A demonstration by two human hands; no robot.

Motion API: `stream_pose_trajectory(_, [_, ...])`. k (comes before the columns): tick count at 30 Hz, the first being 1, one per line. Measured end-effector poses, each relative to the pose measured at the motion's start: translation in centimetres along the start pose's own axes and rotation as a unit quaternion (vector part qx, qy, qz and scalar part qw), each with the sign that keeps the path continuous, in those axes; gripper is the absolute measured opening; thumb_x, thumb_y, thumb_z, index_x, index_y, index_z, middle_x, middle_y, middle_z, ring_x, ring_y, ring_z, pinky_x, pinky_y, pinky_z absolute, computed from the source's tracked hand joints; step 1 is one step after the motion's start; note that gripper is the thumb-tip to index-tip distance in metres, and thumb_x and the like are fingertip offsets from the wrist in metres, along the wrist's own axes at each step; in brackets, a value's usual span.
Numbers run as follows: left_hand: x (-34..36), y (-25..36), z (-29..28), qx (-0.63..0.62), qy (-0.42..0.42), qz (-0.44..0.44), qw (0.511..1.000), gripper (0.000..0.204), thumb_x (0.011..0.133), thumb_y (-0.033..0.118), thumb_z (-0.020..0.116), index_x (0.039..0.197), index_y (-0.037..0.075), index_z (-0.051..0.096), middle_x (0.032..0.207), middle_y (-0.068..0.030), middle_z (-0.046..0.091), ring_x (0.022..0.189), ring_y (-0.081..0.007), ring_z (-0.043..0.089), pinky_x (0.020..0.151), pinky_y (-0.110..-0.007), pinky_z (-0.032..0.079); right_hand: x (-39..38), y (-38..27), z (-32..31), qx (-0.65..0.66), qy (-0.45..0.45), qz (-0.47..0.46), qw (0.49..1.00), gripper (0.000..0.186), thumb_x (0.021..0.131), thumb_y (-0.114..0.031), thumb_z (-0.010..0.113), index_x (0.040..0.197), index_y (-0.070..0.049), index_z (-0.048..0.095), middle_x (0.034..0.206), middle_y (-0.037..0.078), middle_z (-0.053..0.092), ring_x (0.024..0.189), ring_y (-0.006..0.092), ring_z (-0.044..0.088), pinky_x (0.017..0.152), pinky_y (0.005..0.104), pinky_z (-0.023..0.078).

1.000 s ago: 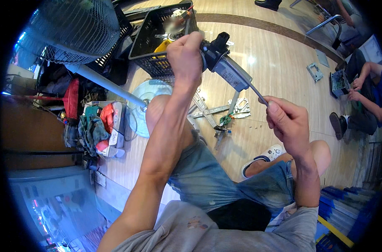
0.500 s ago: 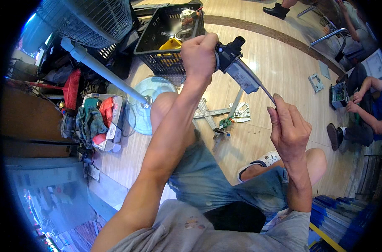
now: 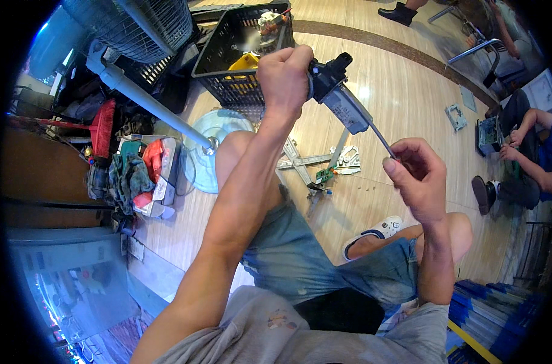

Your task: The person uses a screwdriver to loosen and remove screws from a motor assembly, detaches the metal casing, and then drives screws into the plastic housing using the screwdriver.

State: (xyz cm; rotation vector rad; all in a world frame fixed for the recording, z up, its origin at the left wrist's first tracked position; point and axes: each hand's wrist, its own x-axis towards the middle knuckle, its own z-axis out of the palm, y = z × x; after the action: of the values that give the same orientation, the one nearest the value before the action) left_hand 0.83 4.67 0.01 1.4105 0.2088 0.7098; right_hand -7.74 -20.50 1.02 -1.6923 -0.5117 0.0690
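Note:
My left hand (image 3: 283, 84) is closed in a fist round the black end of a small electric motor (image 3: 347, 110), held up in front of me. The motor has a grey metal can and a black plastic housing with a connector. A thin metal rod (image 3: 382, 142) runs along the motor's side, its upper end at the black housing. My right hand (image 3: 423, 182) pinches the rod's lower end between thumb and fingers; any handle on it is hidden. On the floor beneath lies a scissor-shaped metal bracket (image 3: 303, 162) with a small green part (image 3: 326, 176).
A black crate (image 3: 227, 82) holding a yellow part stands ahead on the left, beside a standing fan (image 3: 136, 91) with a round base. A box of rags (image 3: 161, 182) sits at left. At right, a co-worker's hands (image 3: 512, 145) handle a metal box (image 3: 489, 134).
My right hand has turned on the rod, its fingers curling over with the thumb now in front. The motor and my left hand have shifted slightly left.

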Motion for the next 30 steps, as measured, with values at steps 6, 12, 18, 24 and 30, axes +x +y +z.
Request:
stream_pose_trajectory(6, [-0.3, 0.6, 0.5, 0.033, 0.002, 0.017, 0.999, 0.033, 0.075, 0.02, 0.06, 0.053, -0.005, 0.054, 0.047, 0.0027, 0.042, 0.049, -0.0058, 0.036, 0.046, -0.027, 0.029, -0.4, 0.1, 0.7, -0.432, 0.075, -0.238, 0.867, 0.024, 0.09, -0.014, 0.067, 0.11, -0.001, 0.066, 0.073, 0.007, 0.062, 0.052, 0.0167, 0.057, 0.046, 0.0315, 0.044])
stream_pose_trajectory(12, [-0.5, 1.2, 0.1, 0.037, -0.017, 0.019, 0.999, 0.033, 0.074, 0.02, 0.06, 0.054, -0.005, 0.053, 0.047, 0.0021, 0.042, 0.049, -0.0059, 0.035, 0.047, -0.028, 0.029, 0.7, -0.8, -1.5, 0.281, -0.125, 0.262, 0.915, 0.037, 0.102, -0.028, 0.048, 0.113, 0.005, 0.06, 0.066, 0.005, 0.055, 0.039, 0.0026, 0.038, 0.033, 0.0175, 0.029])
stream_pose_trajectory(18, [-0.1, 0.5, 0.1, 0.02, -0.008, 0.022, 1.0, 0.034, 0.075, 0.02, 0.061, 0.051, -0.003, 0.053, 0.047, 0.0034, 0.042, 0.049, -0.0054, 0.035, 0.045, -0.027, 0.027, 0.6, -0.6, -0.9, 0.317, -0.109, 0.255, 0.907, 0.031, 0.098, -0.024, 0.056, 0.11, 0.004, 0.059, 0.068, 0.007, 0.057, 0.038, 0.005, 0.041, 0.032, 0.0187, 0.029])
stream_pose_trajectory(24, [-0.3, 0.3, 0.0, 0.022, 0.0, 0.012, 1.0, 0.034, 0.075, 0.02, 0.061, 0.05, -0.002, 0.052, 0.046, 0.0039, 0.041, 0.048, -0.0053, 0.034, 0.045, -0.028, 0.027, 0.3, 0.0, 1.1, -0.352, 0.077, -0.21, 0.909, 0.019, 0.088, -0.006, 0.067, 0.106, -0.004, 0.066, 0.074, 0.011, 0.06, 0.056, 0.0172, 0.06, 0.047, 0.0303, 0.043])
stream_pose_trajectory(30, [-0.5, 0.9, 0.3, 0.095, 0.012, 0.059, 0.994, 0.034, 0.074, 0.021, 0.059, 0.053, -0.005, 0.053, 0.045, -0.0002, 0.039, 0.047, -0.0078, 0.035, 0.045, -0.029, 0.028, -0.3, -0.2, 1.5, -0.286, 0.094, -0.111, 0.947, 0.011, 0.088, -0.009, 0.069, 0.095, -0.001, 0.07, 0.064, 0.009, 0.059, 0.05, 0.0154, 0.055, 0.046, 0.0282, 0.041])
